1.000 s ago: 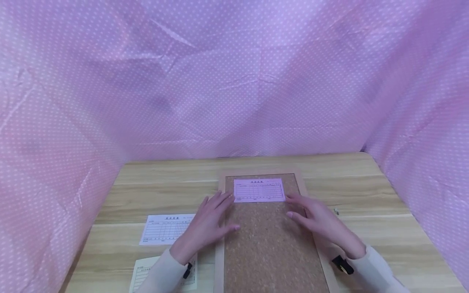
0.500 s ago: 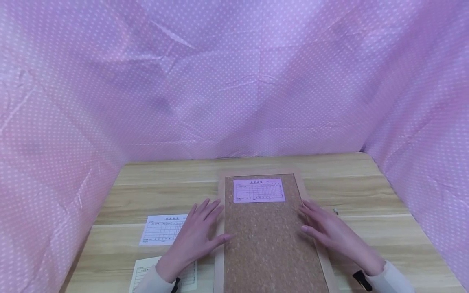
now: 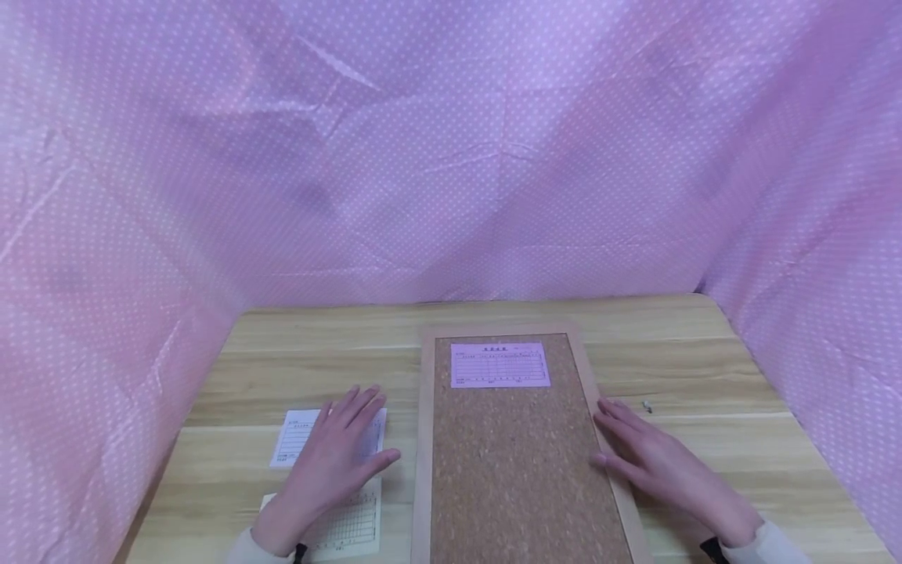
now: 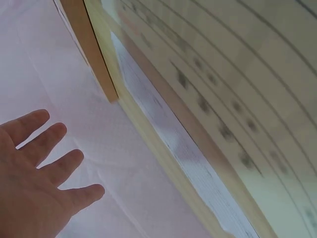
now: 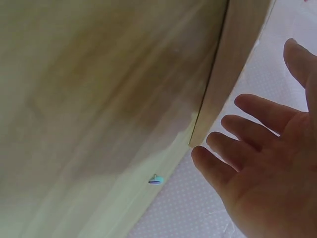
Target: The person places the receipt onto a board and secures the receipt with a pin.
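My left hand [image 3: 333,450], fingers spread, hovers over a white printed form [image 3: 292,439] and a pale yellow printed form [image 3: 345,525], hiding part of each. Nothing is in its grasp; in the left wrist view the yellow form's [image 4: 247,84] printed rows loom close. A pink printed form [image 3: 500,366] lies flat near the top of a wood-framed cork board [image 3: 521,462]. At the board's right frame edge is my right hand [image 3: 658,462], fingers extended and holding nothing. The right wrist view also shows those fingers loosely spread, with the board's frame [image 5: 237,54] beyond them.
A tiny pale greenish object [image 3: 647,406] lies on the wooden table [image 3: 705,352], right of the board. Pink dotted cloth [image 3: 451,157] hangs behind the table and along both sides.
Both hands have drawn away from the pink form and towards me: the left out over the white and yellow forms, the right to the board's right edge. The pink form stays put.
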Tool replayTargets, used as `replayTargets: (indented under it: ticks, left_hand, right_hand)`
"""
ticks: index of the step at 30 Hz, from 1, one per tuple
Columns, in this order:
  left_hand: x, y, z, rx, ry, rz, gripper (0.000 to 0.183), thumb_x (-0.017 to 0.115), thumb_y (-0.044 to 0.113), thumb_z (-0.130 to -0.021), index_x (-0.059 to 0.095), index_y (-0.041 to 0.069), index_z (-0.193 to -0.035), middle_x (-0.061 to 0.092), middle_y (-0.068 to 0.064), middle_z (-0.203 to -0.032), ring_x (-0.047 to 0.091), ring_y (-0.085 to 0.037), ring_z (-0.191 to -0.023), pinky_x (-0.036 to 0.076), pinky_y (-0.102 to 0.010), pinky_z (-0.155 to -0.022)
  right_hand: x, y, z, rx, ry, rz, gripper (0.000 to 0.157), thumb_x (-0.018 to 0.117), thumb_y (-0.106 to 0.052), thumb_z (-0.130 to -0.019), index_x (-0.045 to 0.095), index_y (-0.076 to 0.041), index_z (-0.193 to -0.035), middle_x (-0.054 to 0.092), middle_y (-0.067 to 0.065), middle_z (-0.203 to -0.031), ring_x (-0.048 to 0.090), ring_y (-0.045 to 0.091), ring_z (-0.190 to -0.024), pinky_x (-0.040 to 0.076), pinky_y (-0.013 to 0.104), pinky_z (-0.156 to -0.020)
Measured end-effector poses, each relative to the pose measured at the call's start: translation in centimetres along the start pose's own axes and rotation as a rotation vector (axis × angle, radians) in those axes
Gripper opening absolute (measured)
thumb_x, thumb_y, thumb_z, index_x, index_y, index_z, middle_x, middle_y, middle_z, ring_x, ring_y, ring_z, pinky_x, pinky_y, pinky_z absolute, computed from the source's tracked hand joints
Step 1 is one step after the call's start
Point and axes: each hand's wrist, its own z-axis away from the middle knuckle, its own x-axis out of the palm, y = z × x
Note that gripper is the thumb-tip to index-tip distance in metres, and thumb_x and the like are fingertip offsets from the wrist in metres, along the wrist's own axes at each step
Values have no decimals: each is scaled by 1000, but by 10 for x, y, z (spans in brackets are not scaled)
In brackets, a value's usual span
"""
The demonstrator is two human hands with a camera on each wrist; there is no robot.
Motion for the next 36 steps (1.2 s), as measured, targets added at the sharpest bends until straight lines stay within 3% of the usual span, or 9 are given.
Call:
replayTargets:
  ticks: [5,7,10,14,22,28,30,34,36]
  left_hand:
    - [-10,-14,6,-59,16,28,78,80,48,-86,56,3,-145,50,-14,-156,41,-44,-144,27,-71,-112]
    - [-13,-20,9,-77,26,32,75,81,45,-86,57,4,-145,50,-14,-155,42,-45,-142,27,-71,-111]
    - [-15,-30,13,-88,44,27,73,82,42,-87,57,3,-144,51,-17,-153,46,-45,-140,29,-71,-110]
    - [-18,-44,17,-109,49,45,72,81,39,-88,57,0,-143,52,-21,-150,49,-46,-135,33,-69,-109]
    - [-23,-78,25,-170,32,107,68,77,35,-93,53,-4,-145,51,-27,-148,48,-51,-133,37,-68,-105]
    - [-27,-99,32,-255,-35,125,67,73,38,-96,53,-4,-144,47,-30,-151,42,-54,-136,32,-70,-108]
    - [-28,-104,34,-279,-55,125,68,73,40,-97,53,-5,-144,45,-32,-151,41,-54,-137,31,-70,-108]
    - [-33,-111,35,-320,-100,123,73,70,44,-98,49,-6,-147,42,-32,-153,38,-55,-139,29,-71,-110]
    - [-34,-113,35,-334,-119,122,76,69,46,-98,47,-6,-149,42,-32,-153,37,-55,-139,28,-71,-111]
  right_hand:
    - [5,4,2,-37,21,26,66,78,-40,-92,62,4,-138,54,23,-148,55,42,-132,44,56,-102]
    - [7,6,2,-53,30,31,67,79,-41,-91,62,4,-138,54,23,-148,55,42,-132,43,48,-107]
    - [9,8,3,-69,36,23,68,79,-41,-90,62,4,-138,54,22,-149,54,42,-132,30,26,-117]
    - [11,9,3,-86,48,22,69,81,-40,-89,62,5,-138,54,22,-148,55,42,-131,8,7,-111]
    - [11,10,4,-83,39,39,72,82,-41,-88,61,3,-140,53,21,-149,57,40,-129,10,6,-109]
    - [11,11,3,-109,56,65,72,83,-40,-86,61,1,-141,54,19,-149,59,38,-127,40,26,-108]
    - [11,11,3,-132,64,60,72,84,-39,-86,60,0,-141,54,20,-149,59,39,-127,38,24,-110]
    - [12,12,3,-174,60,44,69,82,-37,-87,60,-1,-143,52,21,-151,54,43,-130,9,8,-115]
    - [12,13,2,-195,54,44,66,81,-35,-89,61,-1,-142,51,20,-152,51,44,-133,5,9,-117]
